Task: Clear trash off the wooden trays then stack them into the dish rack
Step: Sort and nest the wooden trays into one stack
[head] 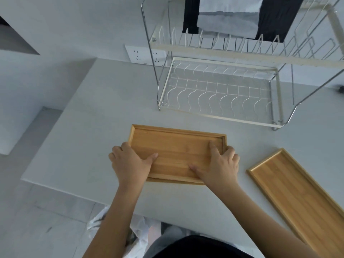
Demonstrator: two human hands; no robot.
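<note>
A wooden tray (176,153) is lying flat on the pale grey table (96,112), and both hands are gripping it. The left hand (130,161) is wrapping the tray's left short end, thumb lying on the inner floor. The right hand (221,162) is clasping the right short end, thumb and a finger pressing inside. A second wooden tray (297,198) is lying to the right, apart from the first, angled toward the table's near edge. Behind them a two-tier wire dish rack (219,94) is standing, with dark and pale cloths (232,17) hanging over its top. A white plastic bag (137,237) is sitting on the floor below the table's edge.
</note>
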